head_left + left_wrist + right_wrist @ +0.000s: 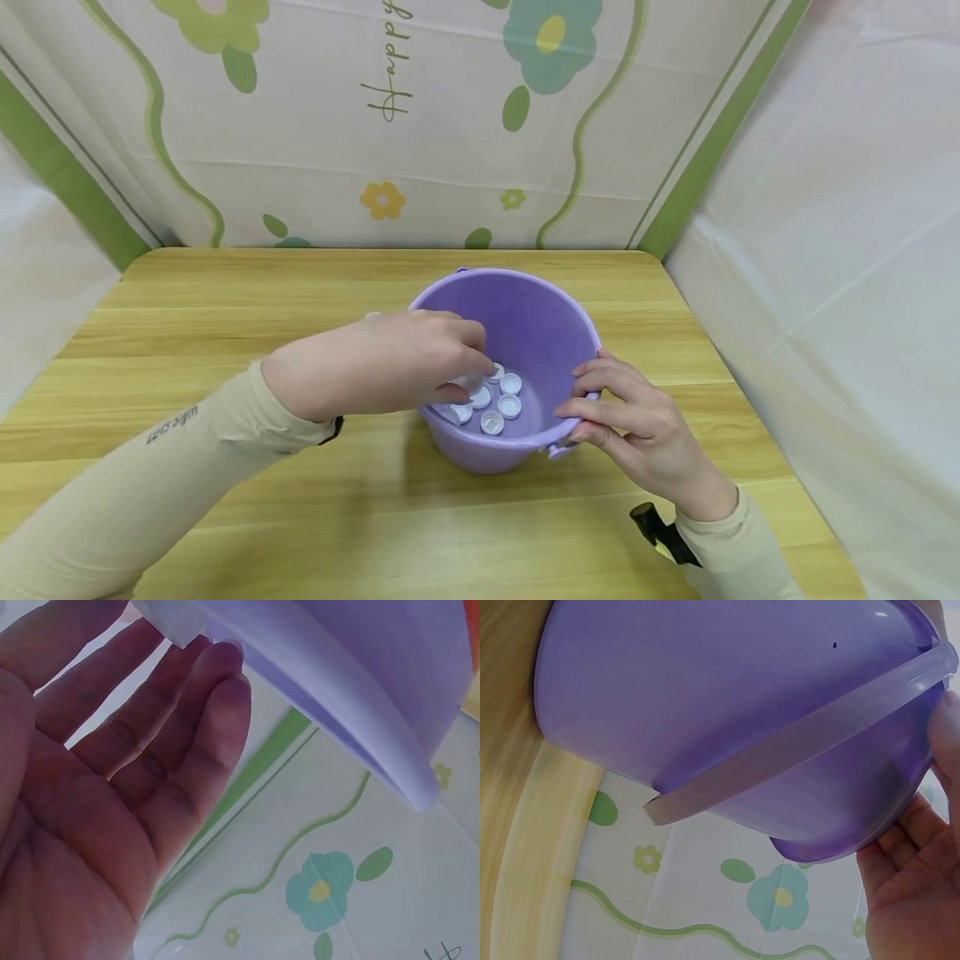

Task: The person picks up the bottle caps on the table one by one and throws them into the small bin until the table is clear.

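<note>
A purple bucket (534, 325) stands on the wooden table, its mouth tipped toward me. Several round white caps (510, 407) lie inside on its bottom. My left hand (390, 358) reaches over the bucket's left rim, fingers pointing down into it. Its fingertips pinch a white plastic piece (171, 621), mostly hidden by the hand, so its full shape cannot be told. My right hand (637, 417) grips the right rim, with fingers over the edge and thumb below. In the right wrist view, the bucket's handle (802, 742) hangs along its outer side.
The wooden table (225, 292) spreads around the bucket. Behind it hangs a white cloth (450, 150) printed with flowers and green lines. A plain white sheet (847, 275) borders the right side. Black straps (675, 540) show at the wrists.
</note>
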`<state>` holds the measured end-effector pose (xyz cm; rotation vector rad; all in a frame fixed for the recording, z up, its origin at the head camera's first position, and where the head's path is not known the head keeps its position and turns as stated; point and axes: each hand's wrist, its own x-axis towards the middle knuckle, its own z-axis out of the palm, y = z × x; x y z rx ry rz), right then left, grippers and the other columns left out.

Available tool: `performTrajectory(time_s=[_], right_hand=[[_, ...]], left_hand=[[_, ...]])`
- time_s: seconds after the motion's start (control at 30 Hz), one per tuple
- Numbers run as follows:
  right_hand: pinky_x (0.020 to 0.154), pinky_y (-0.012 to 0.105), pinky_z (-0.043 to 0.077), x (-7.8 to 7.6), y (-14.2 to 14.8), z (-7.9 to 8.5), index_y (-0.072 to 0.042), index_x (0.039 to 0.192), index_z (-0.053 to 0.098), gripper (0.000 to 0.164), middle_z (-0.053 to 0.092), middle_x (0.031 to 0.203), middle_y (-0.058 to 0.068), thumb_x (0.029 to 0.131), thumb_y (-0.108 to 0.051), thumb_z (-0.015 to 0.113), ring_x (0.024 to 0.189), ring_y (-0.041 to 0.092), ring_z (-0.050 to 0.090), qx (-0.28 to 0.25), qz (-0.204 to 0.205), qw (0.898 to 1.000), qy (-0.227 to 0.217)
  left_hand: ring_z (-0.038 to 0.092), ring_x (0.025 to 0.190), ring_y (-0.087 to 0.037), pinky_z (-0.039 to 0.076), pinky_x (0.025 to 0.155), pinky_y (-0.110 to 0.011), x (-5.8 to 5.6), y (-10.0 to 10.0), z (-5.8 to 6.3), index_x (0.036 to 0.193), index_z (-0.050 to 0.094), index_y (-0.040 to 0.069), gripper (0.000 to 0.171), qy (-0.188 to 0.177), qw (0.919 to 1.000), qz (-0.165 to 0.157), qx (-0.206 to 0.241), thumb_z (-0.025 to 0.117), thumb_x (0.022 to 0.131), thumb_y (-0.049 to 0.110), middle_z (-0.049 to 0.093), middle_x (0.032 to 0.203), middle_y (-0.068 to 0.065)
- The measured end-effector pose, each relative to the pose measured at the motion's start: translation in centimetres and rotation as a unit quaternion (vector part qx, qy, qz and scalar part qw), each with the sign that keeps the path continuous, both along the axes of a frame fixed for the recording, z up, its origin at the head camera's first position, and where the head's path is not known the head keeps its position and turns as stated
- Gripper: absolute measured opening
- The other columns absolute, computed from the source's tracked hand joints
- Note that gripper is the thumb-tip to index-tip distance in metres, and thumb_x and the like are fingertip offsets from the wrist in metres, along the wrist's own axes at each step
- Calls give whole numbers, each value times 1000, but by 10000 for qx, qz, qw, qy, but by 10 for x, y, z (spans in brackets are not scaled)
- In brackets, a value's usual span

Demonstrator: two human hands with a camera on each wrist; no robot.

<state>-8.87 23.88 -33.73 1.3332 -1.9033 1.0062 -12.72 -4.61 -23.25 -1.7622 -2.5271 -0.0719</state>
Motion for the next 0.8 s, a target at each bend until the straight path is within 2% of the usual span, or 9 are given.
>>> performTrajectory(time_s=[0.17,0.27,0.47,0.67,0.8], right_hand=[[112,46,33,0,0,0,-3,97,75,23,64,95,13,96,-23,64,106,26,57,9,-10,10000,-5],[112,45,33,0,0,-1,-3,97,75,23,64,95,13,96,-24,64,106,26,57,17,-6,10000,-9],[112,46,33,0,-1,0,-3,96,75,24,64,95,13,96,-24,64,106,26,57,21,-2,10000,-3],[112,45,33,0,0,-1,-3,96,75,23,64,95,12,95,-24,64,105,26,57,28,-13,10000,-11],[112,45,33,0,0,-1,-4,97,75,23,64,95,12,95,-24,64,106,26,57,35,-30,10000,-14]], left_hand=[[56,78,-16,50,70,-28,1,2,-3,108,74,16,26,50,9998,-174,14,82,83,21,59,89,3],[56,77,-16,50,70,-29,0,3,-5,104,74,17,24,75,9998,-172,-83,82,82,24,59,87,4],[57,78,-17,51,73,-30,-1,3,-9,102,75,18,26,99,9997,-138,-186,82,81,31,59,87,4],[60,82,-18,53,75,-32,-5,-1,-7,109,75,16,29,106,9999,-28,-121,82,82,27,63,92,2],[60,84,-18,53,77,-32,-10,-4,-6,108,75,14,28,12,10000,51,-64,81,83,25,63,93,2]])
